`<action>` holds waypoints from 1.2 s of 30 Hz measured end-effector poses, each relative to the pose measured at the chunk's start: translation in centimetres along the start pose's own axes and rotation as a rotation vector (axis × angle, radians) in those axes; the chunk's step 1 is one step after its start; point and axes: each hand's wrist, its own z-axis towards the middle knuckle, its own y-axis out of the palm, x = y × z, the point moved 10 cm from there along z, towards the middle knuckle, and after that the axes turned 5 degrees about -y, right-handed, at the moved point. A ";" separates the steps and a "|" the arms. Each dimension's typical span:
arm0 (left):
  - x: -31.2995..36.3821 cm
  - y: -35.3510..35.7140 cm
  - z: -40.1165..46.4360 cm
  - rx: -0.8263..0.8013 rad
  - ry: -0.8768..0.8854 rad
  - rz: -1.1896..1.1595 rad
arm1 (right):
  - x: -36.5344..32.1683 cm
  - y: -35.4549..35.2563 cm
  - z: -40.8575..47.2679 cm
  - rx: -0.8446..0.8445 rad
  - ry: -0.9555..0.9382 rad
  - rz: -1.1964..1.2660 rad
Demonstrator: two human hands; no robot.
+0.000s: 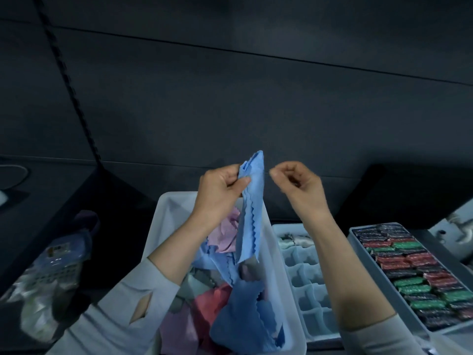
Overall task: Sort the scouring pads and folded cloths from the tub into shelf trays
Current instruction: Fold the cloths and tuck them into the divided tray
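Left hand (220,190) pinching blue cloth (252,206) held up over white tub (163,216) of mixed cloths, right hand (298,185) just beside, fingers curled, holding nothing visible.

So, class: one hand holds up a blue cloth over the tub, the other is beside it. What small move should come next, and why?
Probably the right hand should pinch the free top edge of the blue cloth. The left hand alone grips it, so it hangs loose above the tub, unfolded; the right hand is curled close by, holding nothing.
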 end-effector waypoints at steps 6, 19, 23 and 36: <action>2.2 -0.6 0.0 -0.024 -0.034 -0.207 | 4.8 4.8 -4.3 -0.412 0.250 0.198; -9.4 3.3 -3.8 -0.267 -0.576 -0.256 | 9.2 3.7 -5.8 -0.247 0.476 0.195; -8.2 3.3 -3.0 -0.231 -0.448 -0.213 | 9.0 3.9 -5.4 -0.273 0.486 0.244; -4.4 3.4 -0.9 -0.218 -0.215 -0.213 | 2.4 0.9 -1.2 -0.165 0.014 0.129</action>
